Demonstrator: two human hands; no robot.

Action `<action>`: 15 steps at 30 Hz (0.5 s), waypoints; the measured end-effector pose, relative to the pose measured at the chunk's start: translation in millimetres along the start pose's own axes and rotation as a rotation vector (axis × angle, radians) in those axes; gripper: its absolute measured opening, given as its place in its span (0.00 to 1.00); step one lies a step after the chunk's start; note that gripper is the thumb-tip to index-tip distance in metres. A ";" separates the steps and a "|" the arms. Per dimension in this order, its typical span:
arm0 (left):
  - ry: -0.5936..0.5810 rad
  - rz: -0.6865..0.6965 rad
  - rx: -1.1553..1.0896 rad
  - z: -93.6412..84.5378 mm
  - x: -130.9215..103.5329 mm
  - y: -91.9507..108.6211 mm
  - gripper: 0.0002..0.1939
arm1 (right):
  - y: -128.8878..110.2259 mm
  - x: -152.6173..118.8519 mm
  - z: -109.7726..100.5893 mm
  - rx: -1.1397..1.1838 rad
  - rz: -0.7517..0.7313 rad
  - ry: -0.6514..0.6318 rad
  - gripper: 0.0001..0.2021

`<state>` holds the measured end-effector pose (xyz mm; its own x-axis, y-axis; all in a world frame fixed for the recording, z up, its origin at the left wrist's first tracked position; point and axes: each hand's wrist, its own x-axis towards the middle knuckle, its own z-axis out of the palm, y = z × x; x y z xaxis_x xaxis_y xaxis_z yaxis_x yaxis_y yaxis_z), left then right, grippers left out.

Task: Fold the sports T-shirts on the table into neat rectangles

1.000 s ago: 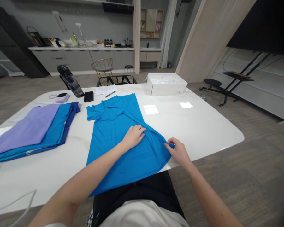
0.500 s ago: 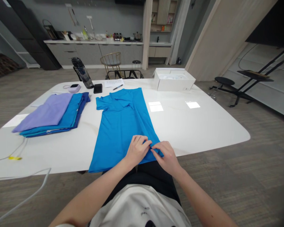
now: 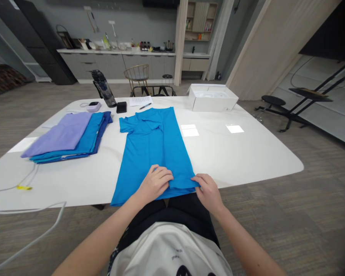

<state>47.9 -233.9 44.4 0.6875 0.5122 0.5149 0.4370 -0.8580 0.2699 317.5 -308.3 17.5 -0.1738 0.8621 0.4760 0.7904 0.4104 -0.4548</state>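
Observation:
A bright blue T-shirt (image 3: pixel 143 149) lies on the white table, its hem at the near edge and its neck end away from me. The right side is folded inward as a long strip, while one short sleeve sticks out at the left. My left hand (image 3: pixel 157 181) is closed at the inner edge of the folded strip, fingertips on the cloth near the hem. At the strip's lower right corner, my right hand (image 3: pixel 207 189) pinches the fabric between thumb and fingers.
Left of the shirt is a stack of folded clothes (image 3: pixel 66 134), lavender on top. Behind stand a dark water bottle (image 3: pixel 105 89), a black wallet-like item (image 3: pixel 121 107), a pen (image 3: pixel 145 106) and a white box (image 3: pixel 212 98). A pale cable (image 3: pixel 50 230) hangs at the left.
My hands have moved apart, the left one leftward and the right one slightly right. The shirt's right side near the hem now lies folded over, flatter and wider than before.

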 end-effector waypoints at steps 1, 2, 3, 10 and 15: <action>-0.060 0.021 0.005 -1.9 -3.5 -0.3 0.10 | 2.5 -2.9 -2.4 -0.001 -0.032 -0.009 0.19; -0.117 0.035 0.010 -3.0 -7.0 -0.2 0.10 | 5.1 -5.8 -4.4 -0.003 -0.053 -0.019 0.18; -0.166 0.042 0.017 -3.4 -10.3 0.4 0.09 | 7.6 -8.7 -6.0 -0.006 -0.065 -0.029 0.17; -0.297 -0.007 0.001 1.1 -22.8 14.5 0.08 | 10.3 -18.1 -17.3 -0.017 -0.088 -0.177 0.11; -0.300 -0.036 -0.073 2.4 -17.4 18.9 0.12 | 11.5 -11.0 -24.7 -0.028 -0.085 -0.175 0.06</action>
<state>45.7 -259.0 38.6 0.8175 0.5218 0.2437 0.4289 -0.8340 0.3471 343.0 -320.5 25.7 -0.3377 0.8644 0.3726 0.7844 0.4772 -0.3961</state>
